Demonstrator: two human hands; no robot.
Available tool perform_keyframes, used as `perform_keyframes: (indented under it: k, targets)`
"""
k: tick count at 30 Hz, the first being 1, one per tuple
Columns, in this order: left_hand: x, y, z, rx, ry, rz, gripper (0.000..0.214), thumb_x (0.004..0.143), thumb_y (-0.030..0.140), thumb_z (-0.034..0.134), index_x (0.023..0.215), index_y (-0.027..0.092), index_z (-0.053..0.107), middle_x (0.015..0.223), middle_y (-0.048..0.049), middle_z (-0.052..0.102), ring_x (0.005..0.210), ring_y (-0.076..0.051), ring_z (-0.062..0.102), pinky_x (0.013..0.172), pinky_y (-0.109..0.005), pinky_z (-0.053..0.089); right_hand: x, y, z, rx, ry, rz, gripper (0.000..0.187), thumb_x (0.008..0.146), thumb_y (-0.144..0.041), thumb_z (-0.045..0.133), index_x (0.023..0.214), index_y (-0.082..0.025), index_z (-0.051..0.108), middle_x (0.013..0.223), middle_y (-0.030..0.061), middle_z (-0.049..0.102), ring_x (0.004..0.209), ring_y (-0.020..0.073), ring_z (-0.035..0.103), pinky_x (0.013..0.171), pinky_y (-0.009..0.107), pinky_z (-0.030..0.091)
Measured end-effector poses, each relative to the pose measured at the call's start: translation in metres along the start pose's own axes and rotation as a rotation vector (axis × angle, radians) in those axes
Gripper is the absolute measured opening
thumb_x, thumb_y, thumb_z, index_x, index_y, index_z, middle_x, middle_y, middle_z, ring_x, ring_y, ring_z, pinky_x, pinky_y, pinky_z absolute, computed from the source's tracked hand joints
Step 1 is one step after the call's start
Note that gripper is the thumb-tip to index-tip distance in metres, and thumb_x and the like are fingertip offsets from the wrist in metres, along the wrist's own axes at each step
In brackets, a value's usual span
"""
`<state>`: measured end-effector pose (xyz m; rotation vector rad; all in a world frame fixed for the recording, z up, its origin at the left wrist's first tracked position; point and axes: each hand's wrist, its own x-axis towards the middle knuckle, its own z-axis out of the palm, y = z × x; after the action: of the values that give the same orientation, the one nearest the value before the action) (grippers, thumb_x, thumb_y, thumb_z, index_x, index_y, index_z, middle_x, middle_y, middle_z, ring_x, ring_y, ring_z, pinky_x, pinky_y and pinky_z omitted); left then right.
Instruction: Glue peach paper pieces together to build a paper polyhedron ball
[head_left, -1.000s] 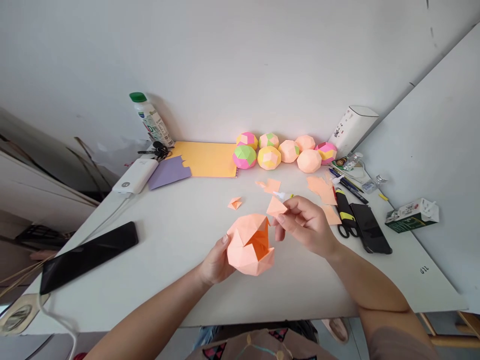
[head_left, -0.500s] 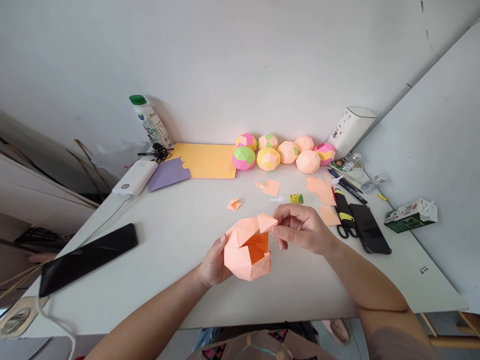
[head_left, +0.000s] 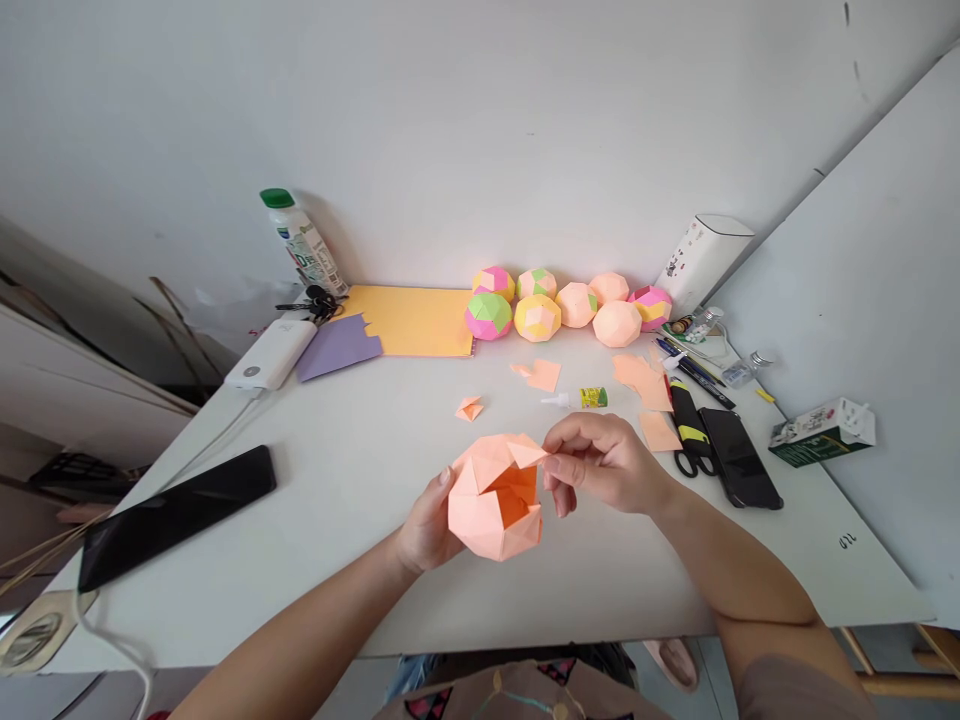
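Observation:
My left hand cups a half-built peach paper ball from its left side, just above the white table. The ball has an open gap on top showing its orange inside. My right hand pinches a small folded peach paper piece and holds it at the gap's upper edge, touching the ball. A small glue tube lies on the table behind my right hand.
Several finished paper balls line the back wall by a yellow notebook, purple paper and bottle. Peach scraps, scissors, a phone, pens and a carton lie right. A tablet and power bank lie left.
My right hand brought the folded piece down from above the ball to the rim of its opening. The glue tube, earlier hidden behind that hand, now shows. The ball shifted slightly.

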<state>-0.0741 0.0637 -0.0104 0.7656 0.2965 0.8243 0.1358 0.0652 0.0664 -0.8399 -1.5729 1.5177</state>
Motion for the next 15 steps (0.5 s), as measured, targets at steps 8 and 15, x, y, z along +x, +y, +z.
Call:
perform_keyframes:
  k: [8, 15]
  targets:
    - [0.0009, -0.0005, 0.0001, -0.007, 0.024, -0.008, 0.065, 0.079, 0.064, 0.056, 0.121, 0.014, 0.061, 0.109, -0.0159, 0.067, 0.098, -0.034, 0.063, 0.079, -0.044, 0.048, -0.0011, -0.0012, -0.0006, 0.037, 0.004, 0.015, 0.013, 0.089, -0.031, 0.060, 0.087, -0.018, 0.056, 0.069, -0.0006, 0.066, 0.053, 0.0127, 0.067, 0.048, 0.025, 0.054]
    - [-0.0025, 0.0033, -0.0056, -0.158, -0.039, -0.037, 0.071, 0.074, 0.070, 0.053, 0.123, 0.019, 0.059, 0.124, -0.0172, 0.061, 0.094, -0.033, 0.063, 0.058, -0.035, 0.051, 0.0048, -0.0001, -0.0034, -0.040, 0.116, 0.076, 0.019, 0.088, -0.035, 0.062, 0.083, -0.018, 0.057, 0.073, 0.0007, 0.064, 0.061, 0.0140, 0.068, 0.051, 0.024, 0.053]
